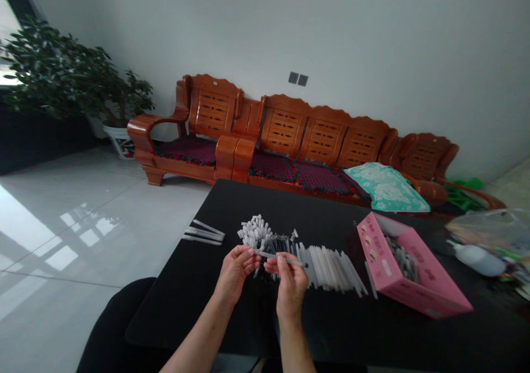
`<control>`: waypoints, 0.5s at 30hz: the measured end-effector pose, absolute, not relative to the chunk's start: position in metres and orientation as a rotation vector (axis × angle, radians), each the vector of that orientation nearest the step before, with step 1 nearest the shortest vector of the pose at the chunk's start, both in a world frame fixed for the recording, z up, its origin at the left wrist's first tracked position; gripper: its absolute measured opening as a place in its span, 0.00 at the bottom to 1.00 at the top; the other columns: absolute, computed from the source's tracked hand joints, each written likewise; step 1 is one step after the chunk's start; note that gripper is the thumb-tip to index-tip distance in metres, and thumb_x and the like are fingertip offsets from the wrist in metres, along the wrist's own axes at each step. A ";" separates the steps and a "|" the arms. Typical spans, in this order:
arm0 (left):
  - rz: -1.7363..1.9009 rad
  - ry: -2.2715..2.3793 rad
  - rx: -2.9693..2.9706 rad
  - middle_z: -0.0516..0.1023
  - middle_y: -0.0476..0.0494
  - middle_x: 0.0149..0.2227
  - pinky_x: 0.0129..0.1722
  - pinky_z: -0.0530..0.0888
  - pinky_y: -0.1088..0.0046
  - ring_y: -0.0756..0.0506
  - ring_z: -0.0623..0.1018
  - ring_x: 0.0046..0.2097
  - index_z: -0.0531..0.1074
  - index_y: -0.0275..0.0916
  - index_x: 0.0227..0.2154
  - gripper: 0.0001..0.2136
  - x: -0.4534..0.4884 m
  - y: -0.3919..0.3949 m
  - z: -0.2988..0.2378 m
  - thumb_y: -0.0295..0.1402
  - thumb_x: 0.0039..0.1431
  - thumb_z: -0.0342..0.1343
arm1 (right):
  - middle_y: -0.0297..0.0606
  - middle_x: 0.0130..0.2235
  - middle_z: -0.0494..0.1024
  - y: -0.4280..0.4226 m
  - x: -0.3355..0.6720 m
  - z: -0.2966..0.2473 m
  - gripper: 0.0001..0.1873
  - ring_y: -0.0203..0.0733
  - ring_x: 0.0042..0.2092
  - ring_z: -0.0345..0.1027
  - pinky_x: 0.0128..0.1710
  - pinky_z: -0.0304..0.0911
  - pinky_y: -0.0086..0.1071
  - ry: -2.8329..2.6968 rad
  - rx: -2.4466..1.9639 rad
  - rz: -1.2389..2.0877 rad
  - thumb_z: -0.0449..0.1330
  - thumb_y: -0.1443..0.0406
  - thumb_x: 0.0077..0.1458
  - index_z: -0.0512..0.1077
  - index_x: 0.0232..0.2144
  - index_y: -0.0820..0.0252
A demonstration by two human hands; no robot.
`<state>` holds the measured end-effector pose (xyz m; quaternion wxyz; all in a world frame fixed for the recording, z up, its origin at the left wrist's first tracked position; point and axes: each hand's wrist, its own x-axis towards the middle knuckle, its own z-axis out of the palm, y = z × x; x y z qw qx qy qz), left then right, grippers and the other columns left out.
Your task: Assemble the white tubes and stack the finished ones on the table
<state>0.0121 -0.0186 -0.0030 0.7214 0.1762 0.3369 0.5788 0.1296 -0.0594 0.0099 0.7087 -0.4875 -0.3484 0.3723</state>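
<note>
A slim pale pen (268, 255) is held level above the table between both hands. My left hand (237, 271) pinches its left end, and my right hand (291, 285) is closed round the barrel near the dark right end. Just behind the hands lies a heap of white pen caps (254, 232). Thin dark-tipped refills (281, 244) are bunched beside it, partly hidden by the pen and fingers. To their right spreads a row of translucent pen barrels (331, 268). Several pens (203, 233) lie together near the table's left edge.
A pink box (430, 295) holding more grey pen parts (403, 258) stands on the right of the black table (199, 312). Past it are a white bottle (476, 258) and a plastic bag (497, 229). A wooden sofa (285, 124) runs behind the table.
</note>
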 end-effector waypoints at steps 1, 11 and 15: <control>1.279 0.751 0.398 0.80 0.42 0.27 0.30 0.78 0.76 0.48 0.80 0.28 0.70 0.34 0.30 0.11 0.012 -0.019 -0.003 0.26 0.46 0.67 | 0.41 0.28 0.80 -0.059 0.130 0.010 0.18 0.43 0.28 0.76 0.30 0.73 0.36 -0.775 -1.087 0.820 0.65 0.55 0.52 0.72 0.37 0.65; 1.305 0.789 0.466 0.79 0.46 0.25 0.29 0.77 0.75 0.48 0.79 0.27 0.70 0.34 0.28 0.15 0.017 -0.023 -0.001 0.32 0.40 0.71 | 0.39 0.27 0.80 -0.057 0.130 0.013 0.18 0.43 0.27 0.76 0.28 0.73 0.35 -0.788 -1.112 0.843 0.64 0.55 0.52 0.72 0.36 0.65; 1.393 0.787 0.448 0.78 0.48 0.25 0.30 0.76 0.75 0.50 0.78 0.27 0.70 0.35 0.26 0.16 0.026 -0.028 0.000 0.33 0.38 0.72 | 0.39 0.27 0.80 -0.057 0.131 0.011 0.17 0.43 0.26 0.76 0.28 0.73 0.35 -0.757 -1.099 0.835 0.64 0.55 0.53 0.71 0.36 0.65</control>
